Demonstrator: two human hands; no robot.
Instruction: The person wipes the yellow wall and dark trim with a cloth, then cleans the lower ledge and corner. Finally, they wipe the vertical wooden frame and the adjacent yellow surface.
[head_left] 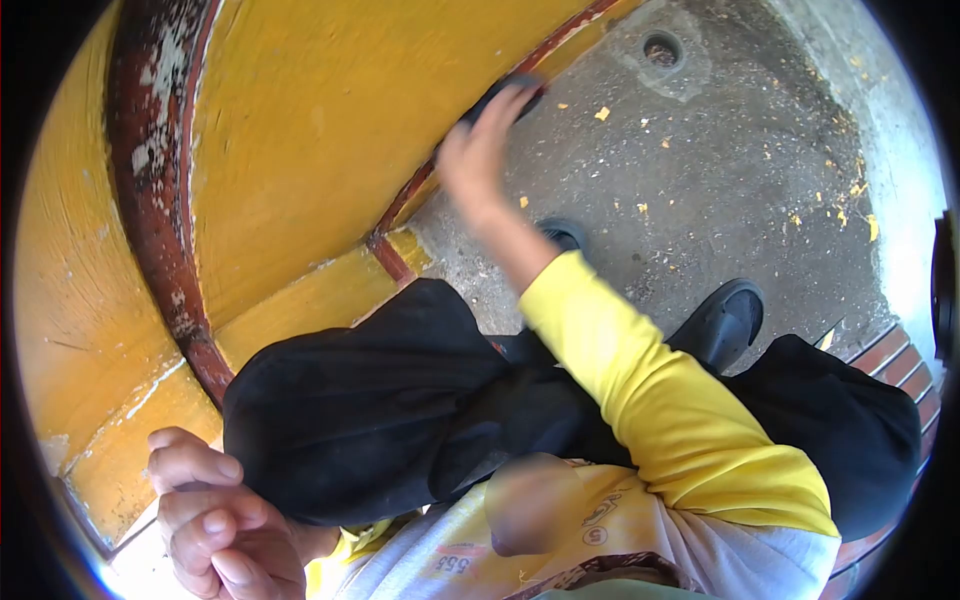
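Note:
My right hand, blurred by motion, reaches up and left in a yellow sleeve to the foot of the yellow wall. Its fingers lie over a dark object beside the red strip where wall and floor meet; the object's shape is partly hidden under them. At the lower left, my left hand is raised with its fingers loosely curled and apart, and nothing shows between them. It is near my left knee, clear of the wall.
My knees in black trousers spread across the lower middle. Dark shoes stand on the grey floor, which has scattered yellow flakes and a round drain hole. A curved dark red band crosses the yellow wall.

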